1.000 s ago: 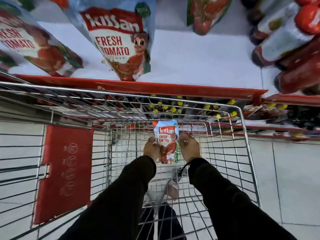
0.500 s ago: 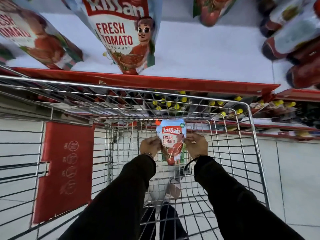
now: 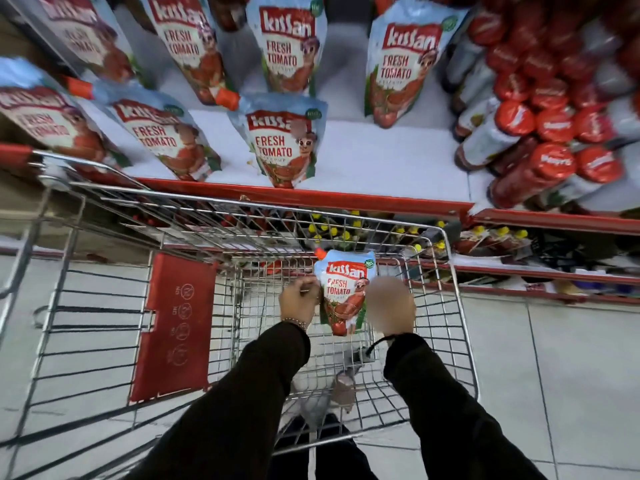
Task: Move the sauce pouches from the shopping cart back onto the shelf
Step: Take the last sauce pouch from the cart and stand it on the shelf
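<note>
Both hands hold one sauce pouch [image 3: 346, 292] upright above the shopping cart [image 3: 450, 271] basket — left hand [image 3: 299, 301] pinched on its left edge, right hand [image 3: 391, 308] closed on its right edge, though that hand is blurred and the finger placement cannot be read. The pouch is lifted inside the cart, below the rim's far bar, not yet at shelf level.

Progress, as a judgement: well along. The shelf [image 3: 381, 161] already carries several matching pouches — a front-row pouch [image 3: 284, 143] stands just behind the red lip, more behind it and to the left. The cart floor shows no other pouch that I can make out; only a dark shape low in the basket, too unclear to name. This may be the last one.

Left to do: raise the pouch over the cart's front rail and the shelf's red lip [image 3: 311, 195], then stand it in the bare white patch right of the front-row pouch.

Surroundings: red-capped bottles [image 3: 540, 147] crowd the shelf's right end. Red child-seat flap [image 3: 173, 323] at cart's left. The open patch is narrow between pouch and bottles — a knock-over risk.
</note>
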The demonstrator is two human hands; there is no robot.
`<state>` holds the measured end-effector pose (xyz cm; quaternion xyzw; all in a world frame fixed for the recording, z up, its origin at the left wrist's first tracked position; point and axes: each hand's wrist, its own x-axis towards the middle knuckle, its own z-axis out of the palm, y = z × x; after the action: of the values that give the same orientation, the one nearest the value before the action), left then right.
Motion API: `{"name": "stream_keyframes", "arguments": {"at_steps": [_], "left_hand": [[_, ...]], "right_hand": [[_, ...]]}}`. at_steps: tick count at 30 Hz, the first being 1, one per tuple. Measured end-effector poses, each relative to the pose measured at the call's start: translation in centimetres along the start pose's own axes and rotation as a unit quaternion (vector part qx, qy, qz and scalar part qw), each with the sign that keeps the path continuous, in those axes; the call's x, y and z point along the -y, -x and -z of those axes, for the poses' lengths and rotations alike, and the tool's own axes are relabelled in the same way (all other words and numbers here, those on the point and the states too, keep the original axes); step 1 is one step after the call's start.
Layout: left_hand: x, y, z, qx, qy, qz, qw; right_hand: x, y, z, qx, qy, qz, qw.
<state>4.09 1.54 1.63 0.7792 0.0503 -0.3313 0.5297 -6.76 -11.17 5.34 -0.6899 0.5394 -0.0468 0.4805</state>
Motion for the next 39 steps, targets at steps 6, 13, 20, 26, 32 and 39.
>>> {"name": "stream_keyframes", "arguments": {"at_steps": [6,13,20,26,32,39], "left_hand": [[-3.7,3.8,1.5,0.019,-0.017,-0.056,0.998],[-7.7,6.9,1.9,0.018,-0.034,-0.131,0.991],[-12.9,7.9,1.1,0.013,-0.038,-0.206,0.978],[-18.4,7.4,-0.8,-0.001,0.007,-0.245,0.969],[-23.5,6.5,-3.2,-0.016,0.031,-0.305,0.952],[-26.3,4.2,-4.7,-0.046,0.044,-0.333,0.941]], "right_hand": [[2.3,3.2,3.4,-0.002,-0.145,0.022,0.989],[5.7,5.3,6.7,-0.025,-0.171,0.055,0.983],[9.1,4.3,9.9,-0.059,-0.209,0.106,0.97],[12.7,1.8,12.7,-0.071,-0.216,0.174,0.958],[16.1,-1.4,14.5,-0.09,-0.247,0.189,0.946],[18.3,-3.9,15.0,-0.079,-0.247,0.219,0.941]]}}
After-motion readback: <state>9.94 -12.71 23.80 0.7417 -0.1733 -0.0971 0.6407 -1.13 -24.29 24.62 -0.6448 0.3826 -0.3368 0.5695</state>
